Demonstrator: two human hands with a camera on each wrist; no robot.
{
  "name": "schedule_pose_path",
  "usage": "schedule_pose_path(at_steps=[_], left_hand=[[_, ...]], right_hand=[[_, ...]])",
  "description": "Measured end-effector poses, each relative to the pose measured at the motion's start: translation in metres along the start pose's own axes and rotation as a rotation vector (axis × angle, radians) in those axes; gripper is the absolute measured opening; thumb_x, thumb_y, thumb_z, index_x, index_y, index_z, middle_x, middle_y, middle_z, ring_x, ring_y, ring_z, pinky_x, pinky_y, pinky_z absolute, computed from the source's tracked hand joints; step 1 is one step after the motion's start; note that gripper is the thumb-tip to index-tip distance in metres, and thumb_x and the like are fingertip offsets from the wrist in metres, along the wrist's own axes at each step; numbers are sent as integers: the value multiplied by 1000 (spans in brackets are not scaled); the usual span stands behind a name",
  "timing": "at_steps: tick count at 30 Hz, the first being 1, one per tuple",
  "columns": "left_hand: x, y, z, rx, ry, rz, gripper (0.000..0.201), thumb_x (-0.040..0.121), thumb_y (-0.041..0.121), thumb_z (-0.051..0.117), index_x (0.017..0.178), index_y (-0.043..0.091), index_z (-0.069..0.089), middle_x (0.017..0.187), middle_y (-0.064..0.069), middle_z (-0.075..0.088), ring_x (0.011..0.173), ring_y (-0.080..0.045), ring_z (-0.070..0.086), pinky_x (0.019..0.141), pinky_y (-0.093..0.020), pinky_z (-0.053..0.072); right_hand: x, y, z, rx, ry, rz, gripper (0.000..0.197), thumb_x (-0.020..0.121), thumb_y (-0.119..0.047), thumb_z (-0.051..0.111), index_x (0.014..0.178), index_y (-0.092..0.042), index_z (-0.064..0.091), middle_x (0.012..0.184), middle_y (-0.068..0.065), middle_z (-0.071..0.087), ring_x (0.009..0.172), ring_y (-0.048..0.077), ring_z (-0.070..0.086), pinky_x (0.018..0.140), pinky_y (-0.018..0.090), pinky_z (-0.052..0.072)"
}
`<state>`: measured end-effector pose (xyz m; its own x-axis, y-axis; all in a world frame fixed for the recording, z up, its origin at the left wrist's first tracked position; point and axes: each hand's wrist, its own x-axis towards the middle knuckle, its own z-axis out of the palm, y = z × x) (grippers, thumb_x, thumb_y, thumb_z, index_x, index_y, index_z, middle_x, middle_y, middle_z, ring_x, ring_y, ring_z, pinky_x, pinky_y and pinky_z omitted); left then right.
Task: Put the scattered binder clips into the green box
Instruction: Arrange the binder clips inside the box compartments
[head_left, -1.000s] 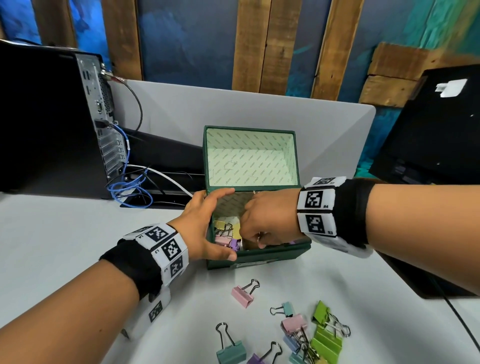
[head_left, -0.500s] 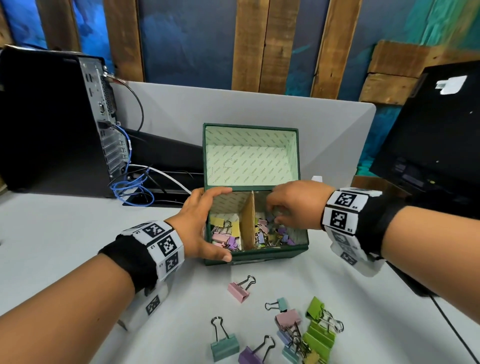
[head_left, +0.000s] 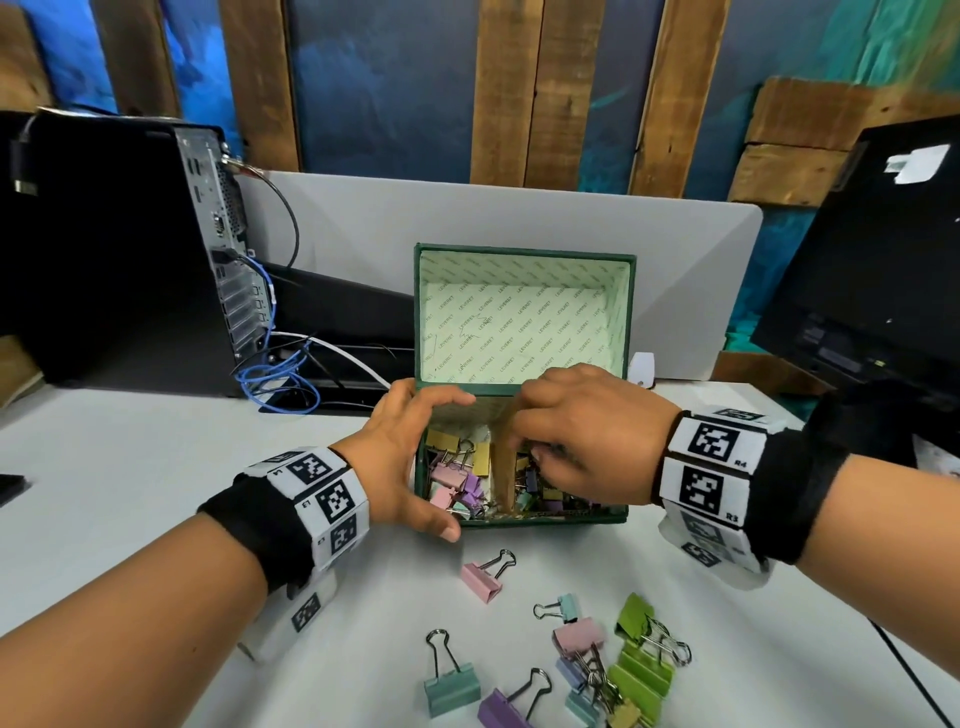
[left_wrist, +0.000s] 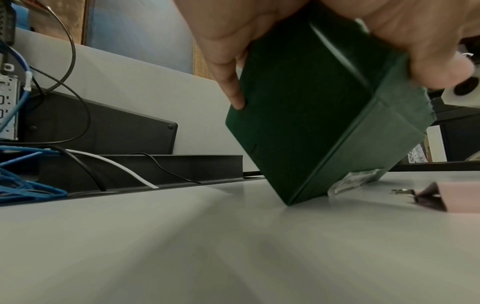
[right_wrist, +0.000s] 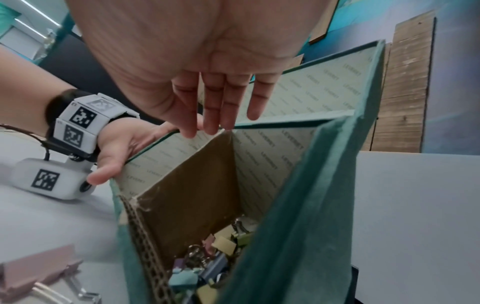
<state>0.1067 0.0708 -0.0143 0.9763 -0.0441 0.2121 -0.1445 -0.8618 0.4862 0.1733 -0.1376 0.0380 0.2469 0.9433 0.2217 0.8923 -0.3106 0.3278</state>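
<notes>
The green box (head_left: 571, 515) stands open on the white table, lid upright, with a brown cardboard divider (head_left: 500, 467) and several coloured binder clips in both halves. My left hand (head_left: 415, 462) grips its left end, thumb on the front wall and fingers behind; the left wrist view shows the same hold on the green box (left_wrist: 311, 123). My right hand (head_left: 540, 436) hovers over the box, and its straight fingers (right_wrist: 213, 115) touch the top of the divider (right_wrist: 194, 195), holding nothing. In front of the box lie a pink clip (head_left: 483, 579), a teal clip (head_left: 452, 686), a purple clip (head_left: 504, 706) and a mixed pile (head_left: 618, 665).
A black computer tower (head_left: 119, 260) with blue cables (head_left: 275, 374) stands at back left. A grey partition (head_left: 467, 218) runs behind the box. A dark monitor (head_left: 872, 260) fills the right side. Bare table shows on the near left.
My right hand has come up out of the box, swung over the right compartment, and now sits over the divider with fingers straight. My left hand has kept its hold on the box.
</notes>
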Motion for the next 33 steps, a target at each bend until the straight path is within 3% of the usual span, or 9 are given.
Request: schedule_pose_path(at_steps=[3, 6, 11, 14, 16, 21, 25, 30, 33], left_hand=[[0, 0, 1, 16, 10, 9, 107, 42, 39, 91, 104, 71, 10, 119, 12, 15, 122, -12, 29, 106, -30, 34], [1, -1, 2, 15, 17, 17, 103, 43, 37, 91, 105, 66, 14, 118, 12, 15, 118, -9, 28, 103, -24, 31], [0, 1, 0, 13, 10, 2, 104, 46, 35, 90, 112, 59, 14, 120, 10, 17, 119, -10, 28, 105, -28, 34], [0, 1, -1, -3, 9, 0, 107, 45, 36, 90, 110, 64, 10, 126, 8, 19, 125, -16, 31, 108, -35, 35], [0, 0, -1, -17, 8, 9, 107, 43, 35, 90, 105, 70, 9, 127, 7, 20, 128, -18, 30, 109, -40, 35], [2, -2, -1, -26, -12, 15, 105, 45, 36, 90, 113, 63, 15, 128, 9, 18, 131, -17, 28, 110, -41, 35], [4, -5, -1, -23, -14, 5, 109, 46, 36, 89, 128, 50, 18, 134, 7, 18, 132, -18, 26, 111, -39, 33], [5, -5, -1, -26, -3, 11, 107, 46, 37, 90, 126, 50, 19, 134, 6, 19, 131, -17, 26, 110, -40, 34], [4, -5, -1, -40, -2, 17, 104, 46, 36, 90, 116, 57, 16, 131, 6, 20, 129, -16, 28, 109, -38, 35]], right_hand=[[5, -5, -5, -27, 6, -38, 37, 74, -25, 39, 94, -24, 70, 86, -3, 66, 83, 22, 64, 79, 38, 52], [27, -24, -3, -139, -339, -103, 32, 90, -22, 42, 115, -23, 62, 112, -3, 64, 111, 21, 55, 103, 38, 37], [64, -45, -3, -227, -680, 72, 31, 92, -24, 52, 123, -18, 55, 104, 2, 60, 105, 25, 54, 88, 34, 42], [116, -97, 15, -520, -852, 605, 95, 42, -6, 88, 124, 1, 41, 100, 14, 45, 100, 31, 49, 65, 52, 50], [139, -116, 27, -539, -988, 879, 123, 15, 2, 88, 125, 4, 33, 110, 25, 37, 105, 39, 45, 56, 67, 45], [144, -122, 31, -644, -936, 818, 114, 29, -9, 92, 125, 5, 32, 103, 33, 33, 102, 46, 42, 59, 68, 43], [141, -128, 25, -689, -917, 862, 113, 21, -6, 88, 121, 9, 37, 104, 32, 34, 104, 41, 44, 64, 56, 44], [137, -128, 19, -785, -903, 774, 91, 42, -23, 92, 93, 32, 39, 112, 28, 36, 106, 42, 43, 87, 46, 46], [138, -128, 24, -723, -980, 834, 90, 34, -19, 91, 92, 31, 44, 114, 26, 39, 110, 35, 46, 85, 44, 45]])
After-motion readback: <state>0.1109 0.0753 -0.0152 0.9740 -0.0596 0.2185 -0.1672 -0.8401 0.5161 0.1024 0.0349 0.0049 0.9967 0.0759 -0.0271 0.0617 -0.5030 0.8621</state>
